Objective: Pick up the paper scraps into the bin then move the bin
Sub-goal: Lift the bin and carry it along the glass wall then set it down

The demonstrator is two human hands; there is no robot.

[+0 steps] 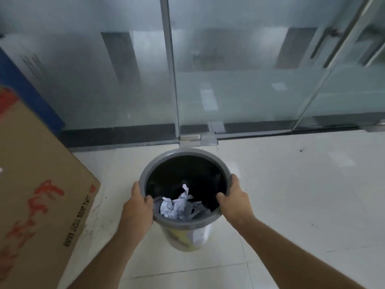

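A round bin [183,152] with a grey rim and dark inside sits in the middle of the view over the white tiled floor. Crumpled white paper scraps [177,205] lie inside it, toward the near side. My left hand [138,202] grips the rim on the left, thumb inside. On the right side of the rim my right hand [233,197] holds on the same way. Whether the bin rests on the floor or hangs just above it I cannot tell. No loose scraps show on the floor.
A large cardboard box [37,195] with red print stands close on the left. A frosted glass wall [104,80] with a dark base strip runs across just beyond the bin, and a glass door [343,84] stands at the right. White floor tiles [291,184] spread to the right.
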